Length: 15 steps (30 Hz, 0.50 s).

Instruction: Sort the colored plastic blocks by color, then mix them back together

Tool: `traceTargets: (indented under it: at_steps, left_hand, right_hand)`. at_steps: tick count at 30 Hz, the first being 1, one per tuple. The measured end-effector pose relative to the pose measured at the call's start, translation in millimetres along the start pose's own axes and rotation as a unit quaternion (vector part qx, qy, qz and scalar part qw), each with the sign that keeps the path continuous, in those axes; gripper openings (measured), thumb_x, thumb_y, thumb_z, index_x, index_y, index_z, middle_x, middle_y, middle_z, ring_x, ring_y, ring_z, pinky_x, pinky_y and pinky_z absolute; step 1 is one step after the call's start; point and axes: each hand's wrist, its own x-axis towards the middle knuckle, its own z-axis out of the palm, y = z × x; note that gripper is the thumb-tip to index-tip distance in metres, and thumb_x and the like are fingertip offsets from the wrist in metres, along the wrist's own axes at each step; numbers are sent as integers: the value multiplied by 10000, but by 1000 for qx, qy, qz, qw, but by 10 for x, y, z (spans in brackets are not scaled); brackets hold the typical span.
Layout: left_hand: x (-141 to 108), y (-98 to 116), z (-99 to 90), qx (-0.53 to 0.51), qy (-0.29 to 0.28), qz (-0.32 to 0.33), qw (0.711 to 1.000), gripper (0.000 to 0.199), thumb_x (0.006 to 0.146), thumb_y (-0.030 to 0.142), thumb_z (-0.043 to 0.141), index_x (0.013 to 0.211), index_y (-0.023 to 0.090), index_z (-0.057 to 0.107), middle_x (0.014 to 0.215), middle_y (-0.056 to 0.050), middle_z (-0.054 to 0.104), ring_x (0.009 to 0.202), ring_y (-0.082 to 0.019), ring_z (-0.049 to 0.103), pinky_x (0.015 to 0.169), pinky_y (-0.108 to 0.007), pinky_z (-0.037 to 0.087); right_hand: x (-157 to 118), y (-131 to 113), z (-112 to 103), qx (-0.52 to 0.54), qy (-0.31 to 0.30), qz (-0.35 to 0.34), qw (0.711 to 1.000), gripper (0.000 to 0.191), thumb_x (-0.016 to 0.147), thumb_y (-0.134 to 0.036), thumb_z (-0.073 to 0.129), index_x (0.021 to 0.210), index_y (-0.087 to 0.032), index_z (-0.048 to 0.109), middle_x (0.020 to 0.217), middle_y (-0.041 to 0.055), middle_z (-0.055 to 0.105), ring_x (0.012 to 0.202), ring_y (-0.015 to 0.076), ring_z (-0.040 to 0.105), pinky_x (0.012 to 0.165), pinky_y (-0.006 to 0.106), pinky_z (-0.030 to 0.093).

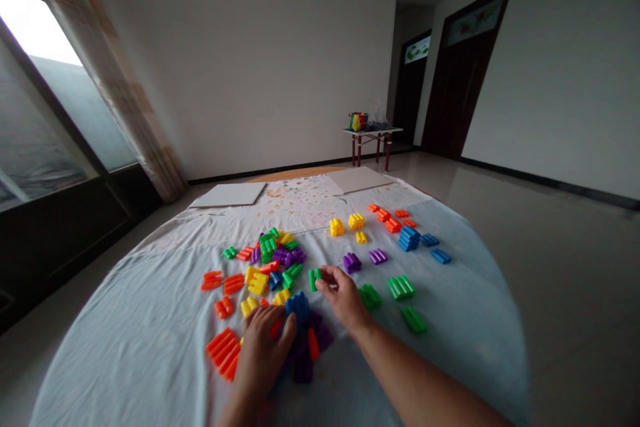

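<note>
A small green ridged building block (313, 279) is pinched between the thumb and fingers of my right hand (343, 297), just over the cloth. My left hand (265, 340) lies palm down on the near pile, its thumb apart from the fingers. A blue block (298, 307) is beside that thumb, and a bit of orange-red shows in the gap. Purple blocks (303, 363) and an upright orange block (313, 344) lie between my hands. Farther back sits a mixed heap with green blocks (269, 245) and purple blocks (289, 257). What lies under my left palm is hidden.
Colour groups lie to the right: yellow blocks (337, 227), orange blocks (393, 223), blue blocks (409, 238), purple blocks (352, 262) and green blocks (401, 287). Orange blocks (223, 352) are at left. Two flat boards (230, 194) rest at the far edge of the cloth-covered table (125, 320).
</note>
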Motion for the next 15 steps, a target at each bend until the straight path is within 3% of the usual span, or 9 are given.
traceTargets:
  at_steps: [4,9,12,15]
  left_hand:
    - [-23,-66,-28,-84,51,-57,994,408,723,560,521,752,180,665,818,-87,682,827,-242,612,809,-382,475]
    - [-31,-110,-42,-136,71,-108,982,509,650,629,549,777,151,673,855,-116,689,853,-270,619,830,-422,486]
    - [-25,-154,-43,-135,58,-89,985,501,629,637,567,762,169,686,864,-104,696,884,-274,617,880,-430,467]
    - [-6,-209,-30,-132,65,-86,985,523,588,671,582,748,187,698,849,-91,704,866,-273,625,868,-423,481]
  right_hand:
    - [-86,-70,-1,-92,-14,-106,990,352,793,-239,505,1137,-185,557,1167,110,583,1060,216,544,786,329,496]
    - [-192,-328,-19,-133,-149,-230,953,502,760,-169,569,1252,-227,488,1294,77,500,1199,201,444,977,359,397]
    - [-217,-382,-16,-165,-211,-252,930,515,766,-160,593,1265,-230,489,1243,67,545,1171,188,463,1026,355,338]
    - [-222,-340,11,-198,-229,-249,920,565,744,-245,664,1277,-215,482,1201,74,570,1130,205,487,1005,345,350]
